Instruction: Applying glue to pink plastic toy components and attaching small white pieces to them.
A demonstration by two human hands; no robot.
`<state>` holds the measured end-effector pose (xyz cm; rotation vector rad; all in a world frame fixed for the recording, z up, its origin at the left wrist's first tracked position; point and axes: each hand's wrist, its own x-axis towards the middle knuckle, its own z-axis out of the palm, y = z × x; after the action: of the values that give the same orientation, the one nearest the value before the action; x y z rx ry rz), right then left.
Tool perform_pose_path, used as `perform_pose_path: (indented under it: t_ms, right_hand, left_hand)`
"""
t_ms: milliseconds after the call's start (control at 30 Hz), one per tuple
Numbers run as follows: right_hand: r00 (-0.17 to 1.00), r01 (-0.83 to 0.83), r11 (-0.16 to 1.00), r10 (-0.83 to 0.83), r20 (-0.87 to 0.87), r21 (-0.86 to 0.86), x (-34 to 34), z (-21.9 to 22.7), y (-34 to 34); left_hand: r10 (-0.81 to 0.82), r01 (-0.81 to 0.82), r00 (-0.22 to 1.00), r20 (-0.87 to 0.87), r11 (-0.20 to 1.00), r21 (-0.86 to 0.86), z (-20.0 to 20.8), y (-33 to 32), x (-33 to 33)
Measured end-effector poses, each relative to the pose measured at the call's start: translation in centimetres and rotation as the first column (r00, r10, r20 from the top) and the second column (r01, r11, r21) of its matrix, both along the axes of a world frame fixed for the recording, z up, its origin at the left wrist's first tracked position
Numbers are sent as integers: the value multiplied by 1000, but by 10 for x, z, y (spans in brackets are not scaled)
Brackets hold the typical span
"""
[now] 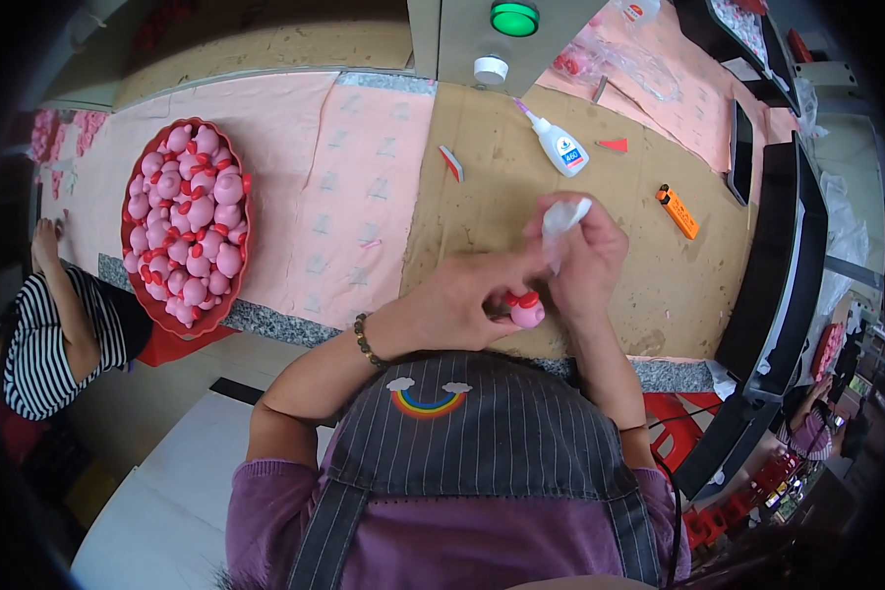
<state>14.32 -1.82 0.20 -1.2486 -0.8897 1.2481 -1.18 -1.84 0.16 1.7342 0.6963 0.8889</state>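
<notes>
Near the front of the brown cardboard, my left hand (pixel 452 295) is closed on a small round pink figure (pixel 528 313). A red piece like a bow (pixel 527 298) sits on top of it. My right hand (pixel 598 254) is just to the right, its fingers closed on a white, partly see-through thing (pixel 564 218). That thing is blurred, its narrow end toward the left fingers; I cannot make out its kind. Beyond the hands, a white glue bottle (pixel 563 149) with a pinkish nozzle lies on the cardboard.
At left stands a red scalloped tray (pixel 247 221) heaped with pink and red figures. An orange cutter-like tool (pixel 678 212), a red-and-white strip (pixel 451 164) and a red scrap (pixel 613 145) lie on the cardboard (pixel 521 216). A black bin (pixel 772 265) borders the right; another person's arm (pixel 61 285) shows far left.
</notes>
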Motion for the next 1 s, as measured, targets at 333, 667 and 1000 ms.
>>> perform_pose_path:
  t_ms: [333,667,1000]
  right_hand:
    - [992,-104,989,97,76,100,20,2,-13]
    - [992,-121,992,122,-15,29,5,3,-12]
    - [942,-170,984,180,284,-61,-10,-2,-11]
  left_hand:
    - [469,-462,883,-16,875,145,-11,7,-10]
    - [464,-461,886,0,880,117,-9,11,-10]
    - [375,-376,926,-45,927,-7,-9,5,-13]
